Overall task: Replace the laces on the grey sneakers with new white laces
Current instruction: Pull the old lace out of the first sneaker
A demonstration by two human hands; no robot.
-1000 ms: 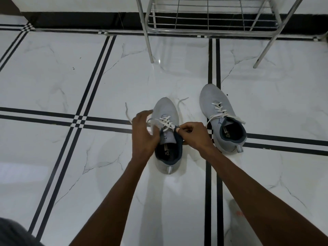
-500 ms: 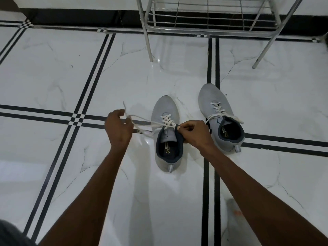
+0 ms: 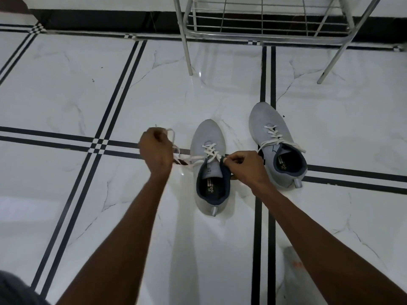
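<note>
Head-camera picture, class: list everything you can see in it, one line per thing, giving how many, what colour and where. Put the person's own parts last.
Sneakers: two, grey with dark blue lining, on the floor; near sneaker at centre, far sneaker to its right.
Laces: two, white; near lace threaded in the near sneaker and pulled out to the left; far lace threaded in the far sneaker, ends loose.
Rack: one, silver metal, top of view, legs on the floor.
Floor: one, white marble tiles with black stripes.
Skirting: one, black, along the wall at top.
Left hand: one, left of the near sneaker, holds the near lace.
Right hand: one, fingers pinch at the near sneaker's collar.
</note>
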